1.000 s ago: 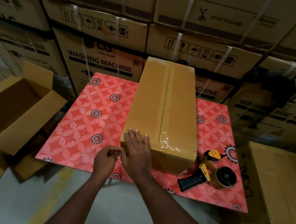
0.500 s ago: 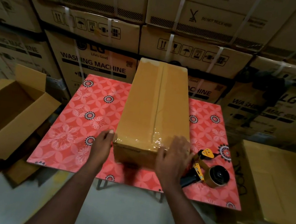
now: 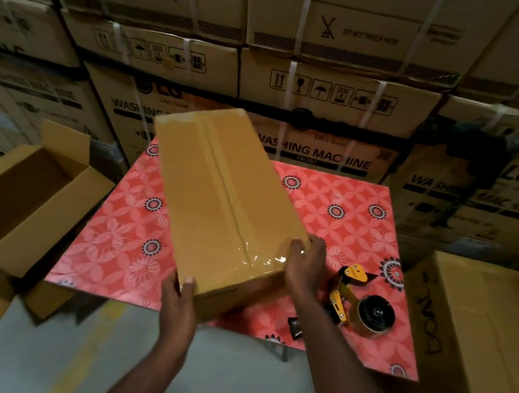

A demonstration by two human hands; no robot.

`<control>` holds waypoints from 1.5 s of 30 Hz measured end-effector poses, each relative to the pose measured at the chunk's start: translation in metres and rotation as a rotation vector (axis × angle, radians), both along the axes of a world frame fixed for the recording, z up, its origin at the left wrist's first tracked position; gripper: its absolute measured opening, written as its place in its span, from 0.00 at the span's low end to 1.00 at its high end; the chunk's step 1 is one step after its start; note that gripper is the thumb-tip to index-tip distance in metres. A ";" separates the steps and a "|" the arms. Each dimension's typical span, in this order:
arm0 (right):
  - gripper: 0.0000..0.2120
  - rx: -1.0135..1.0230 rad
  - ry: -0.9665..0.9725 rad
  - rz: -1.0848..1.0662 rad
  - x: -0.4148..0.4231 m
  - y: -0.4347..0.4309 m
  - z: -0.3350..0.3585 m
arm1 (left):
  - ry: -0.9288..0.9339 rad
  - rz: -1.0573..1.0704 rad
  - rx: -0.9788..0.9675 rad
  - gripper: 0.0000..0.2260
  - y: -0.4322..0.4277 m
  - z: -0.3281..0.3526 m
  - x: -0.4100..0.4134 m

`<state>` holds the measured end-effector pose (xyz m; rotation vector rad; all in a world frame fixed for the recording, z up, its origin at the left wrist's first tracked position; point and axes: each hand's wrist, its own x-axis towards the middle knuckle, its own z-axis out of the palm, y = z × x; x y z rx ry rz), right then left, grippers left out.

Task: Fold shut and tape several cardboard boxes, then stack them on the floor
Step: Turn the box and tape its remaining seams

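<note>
Behind everything, a wall of stacked washing machine cartons [image 3: 325, 152], banded with white straps, filled the back of the view. Grey floor [image 3: 27, 346] with a yellow line ran below it. A table [image 3: 366, 219] under a red flowered cover stood in the middle, its far edge close to the cartons.

To the right of the table sat a closed brown box [image 3: 493, 332], its top level with the tabletop or just under it. To the left, an open box [image 3: 15, 200] rested on the floor with its flaps spread out.

The taped box [image 3: 224, 197], long and narrow, lay skewed across the left half of the table. Its far end pointed up and left past the table's back edge, and its near end reached the front edge. Whether its underside touched the table could not be told. Clear tape [image 3: 262, 257] ran along the centre seam and shone at the near end.

A yellow and black tape dispenser [image 3: 360, 299] with a brown roll lay on the table near the front right.

The left hand [image 3: 180, 302] had its grip on the box's near left corner, thumb on top. The right hand [image 3: 306, 267] had its grip on the near right corner, fingers curled over the top edge, close to the dispenser but apart from it.
</note>
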<state>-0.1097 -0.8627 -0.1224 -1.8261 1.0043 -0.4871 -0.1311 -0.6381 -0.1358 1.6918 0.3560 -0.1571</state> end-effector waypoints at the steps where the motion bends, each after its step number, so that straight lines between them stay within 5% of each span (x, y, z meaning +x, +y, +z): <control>1: 0.18 -0.032 0.014 0.050 0.006 -0.010 -0.002 | 0.029 0.032 -0.043 0.18 -0.007 0.004 -0.013; 7: 0.39 -0.342 0.280 0.229 0.033 -0.029 -0.002 | 0.136 0.114 -0.215 0.11 -0.045 0.024 -0.035; 13: 0.43 -0.468 0.158 0.535 -0.048 0.063 -0.019 | 0.297 0.007 -0.431 0.02 -0.066 0.023 -0.015; 16: 0.45 -0.473 0.141 0.588 -0.070 0.068 -0.022 | 0.336 0.054 -0.480 0.06 -0.065 0.025 -0.012; 18: 0.48 -0.462 0.103 0.638 -0.069 0.056 -0.022 | 0.207 0.077 -0.387 0.02 -0.065 0.024 -0.009; 21: 0.46 -0.474 0.086 0.727 -0.061 0.025 -0.026 | -0.038 0.039 0.017 0.18 -0.064 0.022 0.001; 26: 0.38 -0.304 -0.007 0.834 -0.046 -0.056 -0.018 | -0.629 -0.416 0.704 0.23 -0.044 0.023 0.065; 30: 0.24 -0.312 -0.048 0.570 -0.030 -0.097 -0.022 | -0.561 -0.656 0.890 0.27 -0.030 0.014 0.128; 35: 0.26 -0.605 0.158 0.091 0.000 -0.041 -0.024 | -0.627 -0.696 0.808 0.26 -0.012 0.018 0.179; 45: 0.39 -0.594 0.337 0.176 0.070 0.105 -0.029 | -0.527 -0.494 0.969 0.24 0.111 0.016 0.321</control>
